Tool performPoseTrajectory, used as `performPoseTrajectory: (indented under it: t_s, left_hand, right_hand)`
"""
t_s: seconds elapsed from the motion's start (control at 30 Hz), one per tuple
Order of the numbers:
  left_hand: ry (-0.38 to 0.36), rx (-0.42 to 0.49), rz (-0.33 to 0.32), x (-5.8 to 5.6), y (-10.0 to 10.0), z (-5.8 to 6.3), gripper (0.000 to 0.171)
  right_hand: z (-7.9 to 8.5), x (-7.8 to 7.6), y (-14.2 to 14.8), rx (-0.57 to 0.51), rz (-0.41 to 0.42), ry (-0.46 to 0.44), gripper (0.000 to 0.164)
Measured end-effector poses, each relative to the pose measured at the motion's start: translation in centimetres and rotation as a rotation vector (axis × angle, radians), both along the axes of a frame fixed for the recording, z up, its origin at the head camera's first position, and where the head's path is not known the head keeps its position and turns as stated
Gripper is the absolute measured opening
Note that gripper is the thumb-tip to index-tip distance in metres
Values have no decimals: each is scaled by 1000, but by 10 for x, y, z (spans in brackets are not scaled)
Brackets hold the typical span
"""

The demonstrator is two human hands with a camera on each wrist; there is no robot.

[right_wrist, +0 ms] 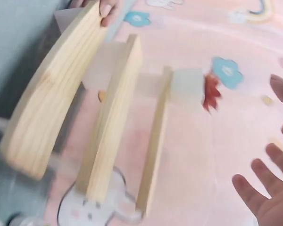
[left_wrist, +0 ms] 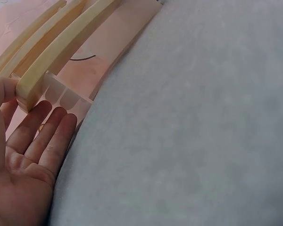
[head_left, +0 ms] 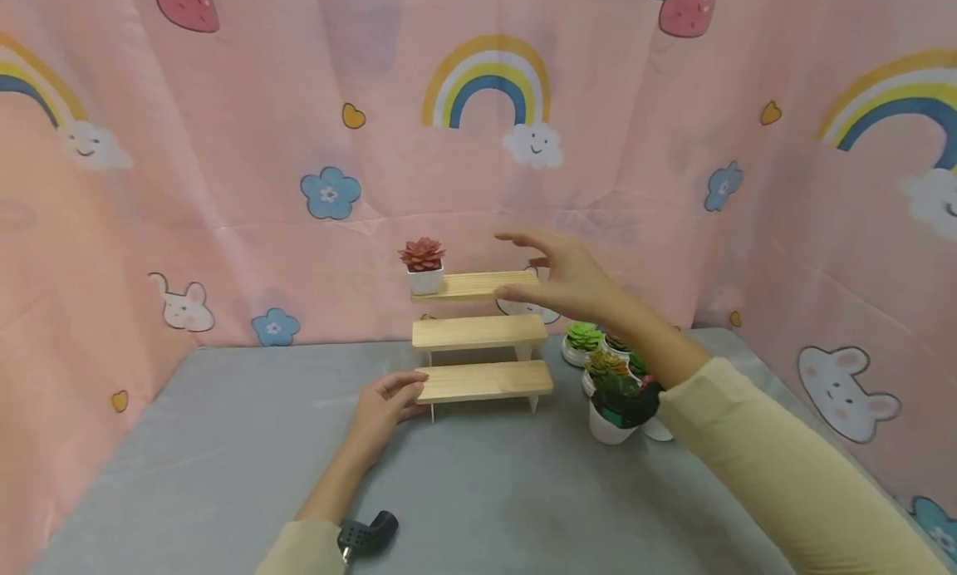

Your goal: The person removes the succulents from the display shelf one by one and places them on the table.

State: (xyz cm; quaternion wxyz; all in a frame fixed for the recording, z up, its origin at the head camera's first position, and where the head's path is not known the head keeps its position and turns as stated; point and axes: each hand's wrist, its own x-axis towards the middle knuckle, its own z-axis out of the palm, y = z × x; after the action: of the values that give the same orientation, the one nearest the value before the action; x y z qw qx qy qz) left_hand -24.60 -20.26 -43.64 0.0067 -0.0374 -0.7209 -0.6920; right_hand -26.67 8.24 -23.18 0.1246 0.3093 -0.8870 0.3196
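A three-step display stand (head_left: 482, 381) with pale wooden boards and clear supports stands at the back of the table. At its lowest step, my left hand (head_left: 381, 410) grips the left end of the board (left_wrist: 32, 87) between thumb and index finger. The other fingers spread below, by the clear support (left_wrist: 68, 96). A red succulent (head_left: 424, 256) in a white square pot sits at the left end of the top board. Near the top board's right end, my right hand (head_left: 571, 277) hovers with fingers spread and thumb apart. Nothing is between those fingers (right_wrist: 269, 188).
Several potted artificial plants cluster right of the stand, among them a bright green succulent (head_left: 583, 336) and a dark green plant (head_left: 620, 400) in a white pot. My right forearm partly hides them. A pink patterned curtain (head_left: 247, 184) hangs behind the grey table (head_left: 224, 459).
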Motion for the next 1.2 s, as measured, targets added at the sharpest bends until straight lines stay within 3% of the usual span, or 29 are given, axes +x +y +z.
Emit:
performPoseTrajectory:
  t_s: [0.2, 0.37, 0.5, 0.63, 0.7, 0.87, 1.07, 1.2]
  left_hand:
    - [8, 19, -25, 0, 12, -3, 24]
    - [23, 55, -79, -1, 24, -6, 27]
    - [14, 80, -90, -1, 32, -7, 26]
    - [17, 82, -72, 1, 35, -5, 26]
    - [16, 84, -65, 2, 35, -4, 26]
    - [8, 62, -39, 3, 27, -2, 26]
    - [0, 18, -19, 3, 13, 2, 26]
    - [-3, 6, -5, 4, 4, 4, 27]
  right_hand:
    - [0, -37, -51, 28, 22, -18, 77]
    - [-11, -59, -72, 65, -8, -4, 77]
    - [-29, -69, -79, 48, -11, -5, 69]
    - [-42, -70, -80, 4, -28, 4, 59]
    - [-43, -67, -79, -3, -32, 26, 56]
    - [-34, -47, -64, -36, 46, 62, 57]
    - [-22, -1, -12, -61, 118, 138, 60]
    - [-26, 27, 30, -79, 75, 196, 62]
